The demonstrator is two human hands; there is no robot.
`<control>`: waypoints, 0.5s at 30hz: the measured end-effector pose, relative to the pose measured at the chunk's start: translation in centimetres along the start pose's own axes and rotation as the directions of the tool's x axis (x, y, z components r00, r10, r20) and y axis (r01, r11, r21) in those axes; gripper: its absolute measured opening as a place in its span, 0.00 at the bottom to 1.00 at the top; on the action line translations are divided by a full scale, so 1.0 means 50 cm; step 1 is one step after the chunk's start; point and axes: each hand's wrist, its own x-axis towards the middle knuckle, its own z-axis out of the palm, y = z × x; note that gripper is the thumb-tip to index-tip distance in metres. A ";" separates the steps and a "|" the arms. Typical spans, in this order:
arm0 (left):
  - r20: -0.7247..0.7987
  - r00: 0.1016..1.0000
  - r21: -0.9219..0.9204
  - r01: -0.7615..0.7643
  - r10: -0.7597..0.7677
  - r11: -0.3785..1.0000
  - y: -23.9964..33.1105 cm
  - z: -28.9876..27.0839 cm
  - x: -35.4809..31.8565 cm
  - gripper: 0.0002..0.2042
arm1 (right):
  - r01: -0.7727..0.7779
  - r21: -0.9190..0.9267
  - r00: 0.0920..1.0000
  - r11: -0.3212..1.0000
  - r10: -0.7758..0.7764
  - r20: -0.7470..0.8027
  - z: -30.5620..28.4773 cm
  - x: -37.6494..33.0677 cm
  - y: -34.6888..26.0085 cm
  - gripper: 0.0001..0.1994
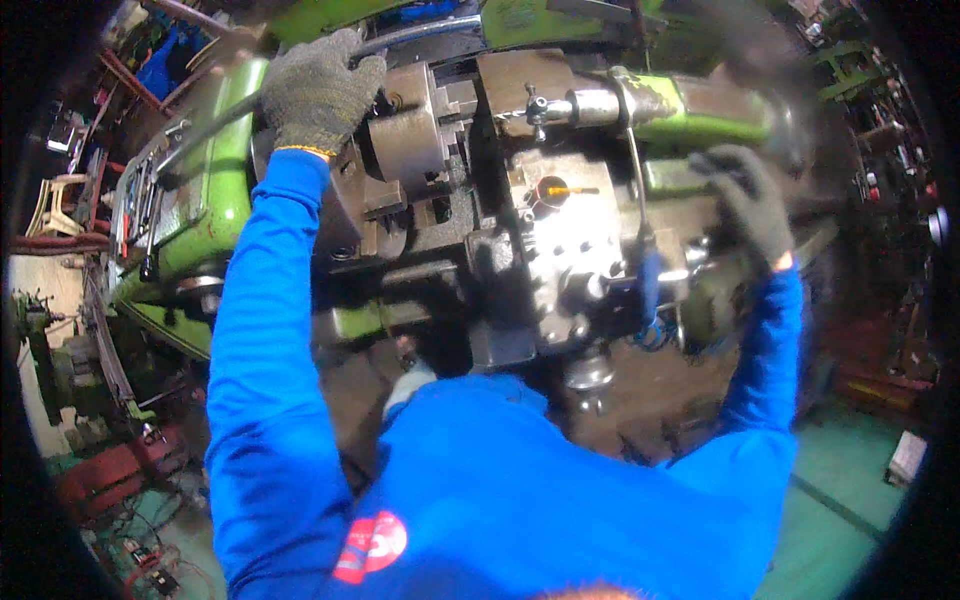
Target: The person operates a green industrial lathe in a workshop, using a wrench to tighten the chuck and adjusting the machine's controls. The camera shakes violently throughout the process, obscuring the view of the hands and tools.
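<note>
Our gloved left hand [320,95] — fingers bent beside steel bar [420,36], grip we cannot tell. Our gloved right hand [750,200], blurred, fingers half open, seemingly unloaded, near green tailstock [690,110]. Lathe [225,190] before us: chuck [405,130] by left hand, drill chuck [537,110] facing it — bright carriage [580,235], blue handle [650,283] on our side. Green floor [825,510], cluttered parts [880,180] at right.

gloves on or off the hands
On: the left hand and the right hand are both covered in grey knit, fingers included, though the right is blurred.
</note>
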 end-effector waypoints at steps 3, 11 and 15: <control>0.159 0.982 0.000 0.099 -0.098 0.995 0.007 -0.013 0.004 0.19 | -0.171 -0.140 0.953 0.975 0.200 0.227 0.067 0.058 0.016 0.15; 0.195 0.963 -0.067 0.200 -0.183 0.978 0.050 -0.066 0.018 0.18 | 0.021 -0.059 0.842 0.998 0.014 0.540 0.236 0.186 0.112 0.13; 0.111 0.976 -0.051 0.195 -0.188 0.980 0.058 -0.072 0.025 0.13 | 0.212 -0.121 0.790 0.970 -0.097 0.606 0.293 0.206 0.151 0.13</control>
